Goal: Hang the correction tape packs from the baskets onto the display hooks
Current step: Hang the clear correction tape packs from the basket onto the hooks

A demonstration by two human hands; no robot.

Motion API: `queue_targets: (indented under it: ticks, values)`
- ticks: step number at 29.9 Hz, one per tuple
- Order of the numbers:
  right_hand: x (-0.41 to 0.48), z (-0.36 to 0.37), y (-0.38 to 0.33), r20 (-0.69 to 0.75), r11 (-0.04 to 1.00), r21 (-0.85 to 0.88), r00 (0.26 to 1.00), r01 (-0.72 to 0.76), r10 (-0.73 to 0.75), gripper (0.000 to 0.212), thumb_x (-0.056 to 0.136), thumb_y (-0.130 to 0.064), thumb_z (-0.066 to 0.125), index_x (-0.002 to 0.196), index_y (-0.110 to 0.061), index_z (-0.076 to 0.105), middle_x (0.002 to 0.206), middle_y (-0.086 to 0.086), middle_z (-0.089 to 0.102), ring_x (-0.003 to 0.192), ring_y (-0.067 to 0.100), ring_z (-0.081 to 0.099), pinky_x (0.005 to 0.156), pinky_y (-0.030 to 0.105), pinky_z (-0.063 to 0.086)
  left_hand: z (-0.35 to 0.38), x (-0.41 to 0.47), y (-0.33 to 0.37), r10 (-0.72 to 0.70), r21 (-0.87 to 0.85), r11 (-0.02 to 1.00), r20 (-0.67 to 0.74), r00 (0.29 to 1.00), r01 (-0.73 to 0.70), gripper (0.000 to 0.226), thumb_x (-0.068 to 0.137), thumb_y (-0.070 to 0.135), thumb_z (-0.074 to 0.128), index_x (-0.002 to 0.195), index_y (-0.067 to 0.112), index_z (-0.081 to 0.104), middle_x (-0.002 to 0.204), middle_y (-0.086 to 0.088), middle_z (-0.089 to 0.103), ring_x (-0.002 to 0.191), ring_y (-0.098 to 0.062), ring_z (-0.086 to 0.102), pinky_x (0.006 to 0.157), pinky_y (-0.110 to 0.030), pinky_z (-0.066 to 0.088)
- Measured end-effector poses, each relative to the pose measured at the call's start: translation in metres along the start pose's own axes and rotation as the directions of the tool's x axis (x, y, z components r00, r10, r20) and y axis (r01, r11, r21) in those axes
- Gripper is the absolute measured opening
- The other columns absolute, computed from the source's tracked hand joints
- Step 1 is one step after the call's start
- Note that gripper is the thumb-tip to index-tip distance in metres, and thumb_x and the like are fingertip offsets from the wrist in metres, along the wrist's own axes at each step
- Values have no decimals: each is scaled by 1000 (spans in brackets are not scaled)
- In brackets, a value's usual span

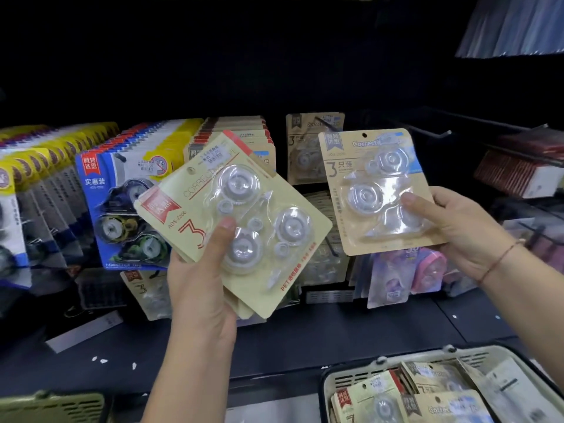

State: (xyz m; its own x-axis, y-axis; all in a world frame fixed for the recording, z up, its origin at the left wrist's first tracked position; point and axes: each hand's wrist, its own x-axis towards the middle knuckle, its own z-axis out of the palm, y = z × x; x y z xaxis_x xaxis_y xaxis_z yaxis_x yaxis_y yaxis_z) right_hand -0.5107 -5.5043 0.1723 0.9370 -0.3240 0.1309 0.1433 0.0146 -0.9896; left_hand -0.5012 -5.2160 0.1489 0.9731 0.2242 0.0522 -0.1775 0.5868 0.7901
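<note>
Basket (pixel 345 380) holding tape packs (pixel 375 398), second basket (pixel 52 407) at lower left

Dark red stack (pixel 515 174), far right

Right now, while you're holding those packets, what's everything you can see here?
beige stack: several packs, tilted, centre
single beige pack: one, upright, right of centre
blue packs: one full hook row, left of centre
yellow-and-blue packs: several rows, far left
hung beige packs: one row, behind the stack
pink and purple packs: a few, low on the right
bare hook: one, dark, upper right
cream basket: one, bottom right, holds beige packs
olive basket: one, bottom-left corner, contents hidden
left hand: grips the stack
right hand: grips the single pack
</note>
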Motion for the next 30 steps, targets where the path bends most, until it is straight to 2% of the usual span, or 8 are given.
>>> queue_targets:
  ticks: [6,10,15,18,20,24,27,30]
  values:
    - [2,1,3,21,1000,11,1000,11,-11,36,71,-33,72,98,-11,66,91,7,70,73,16,69,54,24,55,2,2,0,-5,-40,999,15,1000,5,51,72,21,78,121,28,66,113,7,76,102,-15,74,79,-34,63]
    - [7,4,10,-20,999,-17,999,30,-31,40,71,-34,74,102,-11,68,89,3,74,74,15,71,56,24,56,0,3,1,-13,-39,999,11,1000,14,51,73,22,76,123,29,66,115,6,76,104,-16,74,85,-40,61]
    - [55,25,29,-101,993,-115,995,13,-25,15,83,-33,73,87,-21,67,74,-7,70,61,5,65,50,20,50,6,-1,-4,-57,-52,997,49,997,60,52,72,22,76,122,28,67,115,4,76,104,-18,74,80,-38,63]
    - [106,44,42,-181,967,-253,982,8,-55,20,88,-38,69,78,-22,61,76,-4,63,59,8,57,49,21,44,10,-1,-9,-82,-44,995,53,995,84,55,67,23,77,121,28,68,114,3,76,104,-20,74,84,-39,62]
    - [138,56,44,-224,948,-318,973,-18,-57,23,88,-42,68,82,-21,61,83,0,65,69,15,59,57,27,46,11,0,-11,-81,-51,995,53,995,84,55,67,23,77,121,27,67,114,2,77,103,-20,74,82,-37,62]
    - [186,75,37,-298,867,-486,954,-112,-43,46,87,-50,65,111,-10,63,112,13,67,101,32,64,90,43,53,10,6,-13,-83,-60,994,56,995,86,56,66,22,80,120,25,67,109,0,78,95,-19,76,67,-29,62]
    - [206,83,32,-321,809,-554,947,-197,11,61,91,-52,57,128,-3,56,126,18,60,113,36,59,92,41,47,10,7,-15,-85,-35,995,77,993,88,62,67,20,89,124,28,65,111,2,77,97,-20,76,69,-31,61]
    - [205,86,32,-323,731,-609,938,-309,128,76,93,-56,52,141,1,41,143,22,44,127,39,47,102,43,43,12,6,-16,-77,-32,996,92,993,80,62,68,21,82,127,26,63,112,1,77,98,-21,76,69,-31,61]
